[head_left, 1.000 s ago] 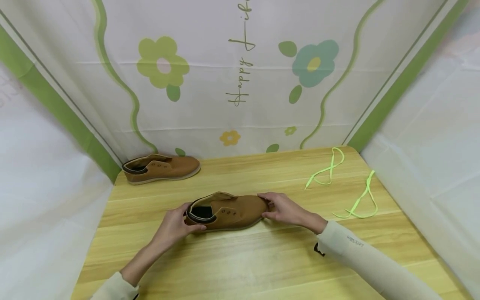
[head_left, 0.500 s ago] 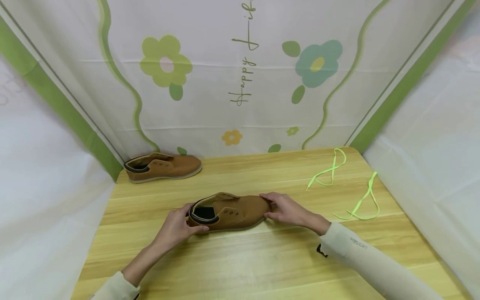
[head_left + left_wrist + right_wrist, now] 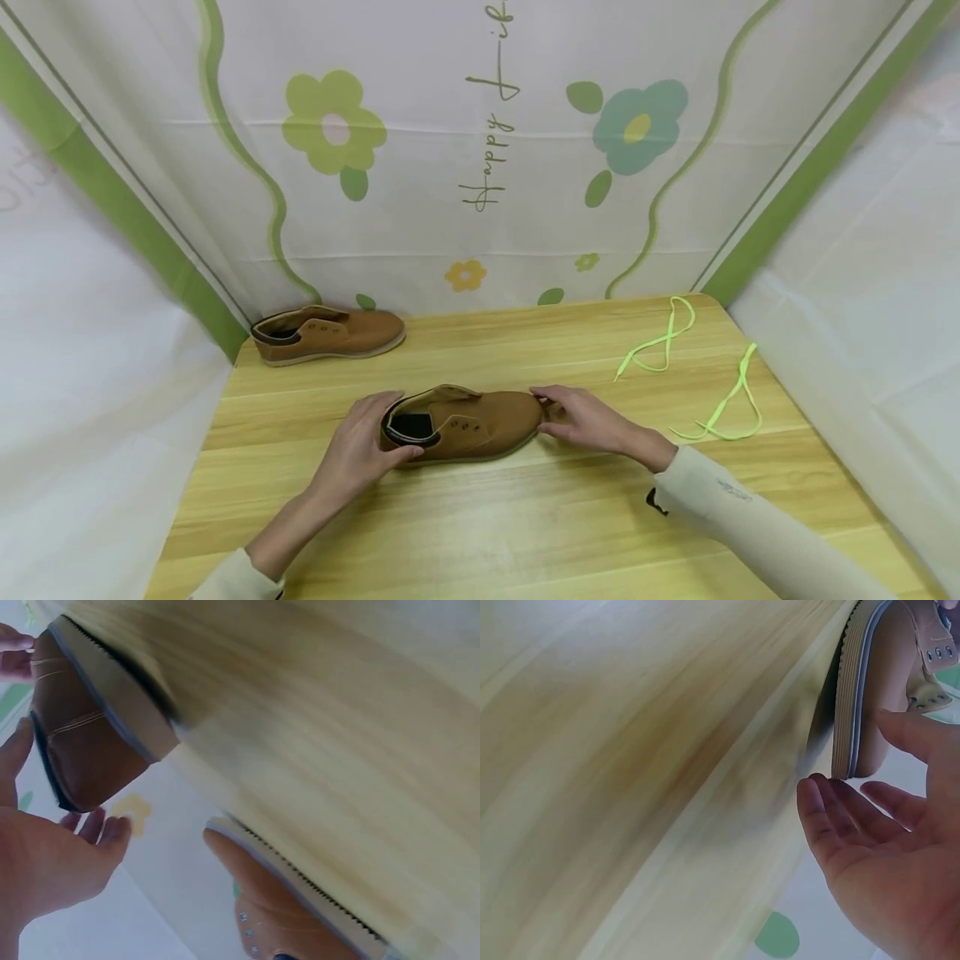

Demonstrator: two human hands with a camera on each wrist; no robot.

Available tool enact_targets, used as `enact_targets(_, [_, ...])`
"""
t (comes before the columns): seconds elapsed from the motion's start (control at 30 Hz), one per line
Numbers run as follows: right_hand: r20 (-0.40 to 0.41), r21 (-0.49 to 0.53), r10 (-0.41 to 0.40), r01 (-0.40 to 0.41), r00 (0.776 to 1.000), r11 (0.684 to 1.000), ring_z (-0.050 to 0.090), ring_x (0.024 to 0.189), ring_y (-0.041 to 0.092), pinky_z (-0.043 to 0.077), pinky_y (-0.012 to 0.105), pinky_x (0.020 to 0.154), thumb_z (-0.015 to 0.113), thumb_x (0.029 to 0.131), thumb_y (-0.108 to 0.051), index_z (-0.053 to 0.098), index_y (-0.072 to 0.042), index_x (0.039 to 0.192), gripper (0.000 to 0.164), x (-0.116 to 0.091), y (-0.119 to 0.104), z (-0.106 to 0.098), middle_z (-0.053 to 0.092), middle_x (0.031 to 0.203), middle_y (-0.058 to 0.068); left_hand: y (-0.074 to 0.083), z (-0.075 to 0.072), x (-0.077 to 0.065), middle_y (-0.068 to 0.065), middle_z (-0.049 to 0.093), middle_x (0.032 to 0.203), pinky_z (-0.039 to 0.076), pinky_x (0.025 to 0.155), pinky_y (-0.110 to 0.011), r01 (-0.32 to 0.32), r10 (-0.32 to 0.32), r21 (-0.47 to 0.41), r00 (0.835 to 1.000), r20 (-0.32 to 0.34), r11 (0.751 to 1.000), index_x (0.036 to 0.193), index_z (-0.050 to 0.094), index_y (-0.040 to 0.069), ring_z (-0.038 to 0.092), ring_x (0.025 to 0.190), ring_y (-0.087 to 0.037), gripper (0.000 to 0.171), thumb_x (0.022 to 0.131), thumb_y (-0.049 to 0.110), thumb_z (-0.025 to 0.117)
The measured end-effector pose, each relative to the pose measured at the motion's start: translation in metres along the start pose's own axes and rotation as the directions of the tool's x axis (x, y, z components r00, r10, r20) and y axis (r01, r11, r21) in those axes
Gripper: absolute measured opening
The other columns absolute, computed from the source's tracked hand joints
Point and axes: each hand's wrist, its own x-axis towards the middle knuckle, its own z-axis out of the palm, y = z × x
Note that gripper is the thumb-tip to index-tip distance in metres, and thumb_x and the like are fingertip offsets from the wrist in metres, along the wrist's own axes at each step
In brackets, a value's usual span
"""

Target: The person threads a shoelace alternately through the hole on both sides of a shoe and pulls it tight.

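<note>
Saw a brown shoe (image 3: 498,412) just below the middle of the head view, resting upright on its pale sole (image 3: 847,705) on the wooden table (image 3: 487,533), with its toe toward the right of the frame and no lace in its eyelets (image 3: 466,426). Noted the left hand (image 3: 360,446) at the heel, with fingers and thumb spread wide around the back of the shoe and, in the left wrist view, with a gap between palm and leather. Noted the right hand (image 3: 581,417) around the toe, with thumb well apart from loosely bent fingers and no firm hold evident. Could not tell for certain, with the wrist views partly blurred, whether any fingertip pressed on the shoe.

Judged light enough for one hand, probably stiff along the sole and at heel and toe, but softer and apt to fold around the collar and lace flaps. Expected the smooth upper to slide a little under dry fingertips, with small risk of damage. Considered the heel best for a steady hold, low down near the sole, and the toe good for bracing; thought the flaps poorer, being likely to give.

Saw also a second shoe (image 3: 367,337) at the left of the frame, a lime lace (image 3: 667,337) at the right, and another lace (image 3: 729,397) nearer the right edge.
</note>
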Motion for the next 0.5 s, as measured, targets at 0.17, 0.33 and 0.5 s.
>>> enact_targets(0.17, [-0.006,-0.062,0.009,-0.009,1.0,0.998,0.067,0.124,0.036,0.056,0.051,0.101,0.074,0.101,-0.017,0.055,0.006,0.148,0.056,-0.01,0.005,-0.009,0.066,0.14,0.021,0.008,-0.002,0.002,-0.013,0.066,0.138,0.055,0.103,-0.05,-0.144,0.144,0.015,0.986,-0.087,0.99,0.137,0.066,0.001,0.061,0.129,-0.033,0.078,0.072,0.028,0.1])
enact_targets(0.33, [-0.03,-0.141,0.032,-0.036,0.999,0.989,0.068,0.12,0.036,0.057,0.051,0.099,0.075,0.1,-0.019,0.058,0.006,0.144,0.053,-0.023,0.012,-0.021,0.068,0.136,0.021,0.015,-0.001,0.004,-0.012,0.068,0.132,0.059,0.096,-0.045,-0.222,0.224,0.031,0.968,-0.113,0.975,0.133,0.067,0.0,0.065,0.123,-0.03,0.069,0.075,0.022,0.099])
enact_targets(0.5, [-0.064,-0.213,0.053,-0.066,0.997,0.975,0.069,0.114,0.036,0.057,0.053,0.095,0.077,0.099,-0.021,0.063,0.005,0.138,0.049,-0.037,0.02,-0.035,0.07,0.13,0.019,0.021,0.004,0.006,-0.013,0.069,0.129,0.061,0.091,-0.042,-0.257,0.259,0.036,0.96,-0.11,0.966,0.134,0.067,0.002,0.068,0.118,-0.029,0.062,0.081,0.018,0.095])
